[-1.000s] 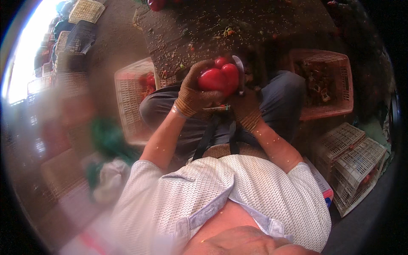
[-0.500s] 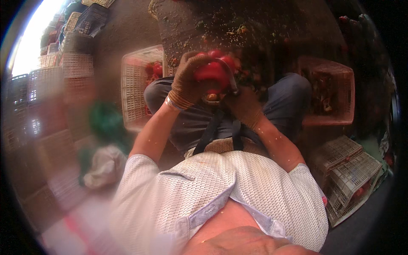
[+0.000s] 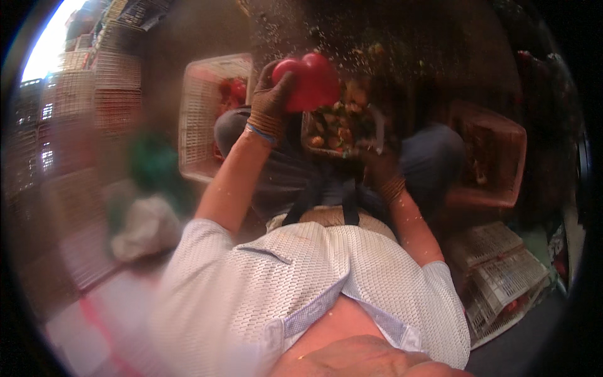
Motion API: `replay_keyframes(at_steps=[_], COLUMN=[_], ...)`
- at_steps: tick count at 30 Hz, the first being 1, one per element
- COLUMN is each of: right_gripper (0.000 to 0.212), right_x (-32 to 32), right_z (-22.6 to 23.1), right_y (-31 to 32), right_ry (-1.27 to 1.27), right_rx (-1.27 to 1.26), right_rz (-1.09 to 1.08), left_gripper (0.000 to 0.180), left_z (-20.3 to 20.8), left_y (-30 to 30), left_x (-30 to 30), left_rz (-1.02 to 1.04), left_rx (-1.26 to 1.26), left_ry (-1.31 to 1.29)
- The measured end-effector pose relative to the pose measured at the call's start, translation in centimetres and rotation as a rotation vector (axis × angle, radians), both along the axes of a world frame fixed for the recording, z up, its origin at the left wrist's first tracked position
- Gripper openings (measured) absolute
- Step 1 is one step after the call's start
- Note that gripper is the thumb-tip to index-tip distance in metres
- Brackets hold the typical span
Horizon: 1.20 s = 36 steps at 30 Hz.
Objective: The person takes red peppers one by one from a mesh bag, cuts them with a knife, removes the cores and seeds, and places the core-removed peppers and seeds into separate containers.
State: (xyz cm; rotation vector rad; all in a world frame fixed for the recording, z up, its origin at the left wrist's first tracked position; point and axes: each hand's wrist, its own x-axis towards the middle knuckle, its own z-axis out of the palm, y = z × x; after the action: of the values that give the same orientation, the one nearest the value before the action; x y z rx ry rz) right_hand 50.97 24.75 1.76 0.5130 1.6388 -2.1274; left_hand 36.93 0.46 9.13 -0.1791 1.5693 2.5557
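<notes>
My left hand (image 3: 271, 97), in a brown work glove, is wrapped round a large red bell pepper (image 3: 314, 81) and holds it up in front of me. Lower and to the right, my gloved right hand (image 3: 382, 168) is closed round the handle of a curved knife. Its pale blade (image 3: 379, 124) points away from me and is smeared by motion. Between my knees stands a container (image 3: 323, 151) with several greenish and orange scraps, probably pepper cores. The knife is apart from the pepper and hangs over this container's right side.
Left of my knee is a pale plastic crate (image 3: 195, 119) with red peppers (image 3: 235, 91) inside. Another crate (image 3: 515, 169) with dark contents stands on the right. Crates (image 3: 116, 81) are stacked at far left, and more crates (image 3: 512, 276) lie at lower right.
My left hand has lifted the pepper slightly up and away from the knife. My right hand has drawn back to the right with the knife, uncovering the container of scraps.
</notes>
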Motion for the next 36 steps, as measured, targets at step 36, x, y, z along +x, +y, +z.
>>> replay_keyframes(at_steps=[36], right_gripper=[0.037], right_x=[-1.5], right_z=[4.2], right_y=[1.5], right_ry=[0.735], right_rx=[0.604], right_rz=[0.248], left_gripper=[0.064], left_z=[6.4], left_y=[-5.5], left_x=[-6.2], left_rz=[-0.768], left_rx=[-0.629], left_ry=[-0.055])
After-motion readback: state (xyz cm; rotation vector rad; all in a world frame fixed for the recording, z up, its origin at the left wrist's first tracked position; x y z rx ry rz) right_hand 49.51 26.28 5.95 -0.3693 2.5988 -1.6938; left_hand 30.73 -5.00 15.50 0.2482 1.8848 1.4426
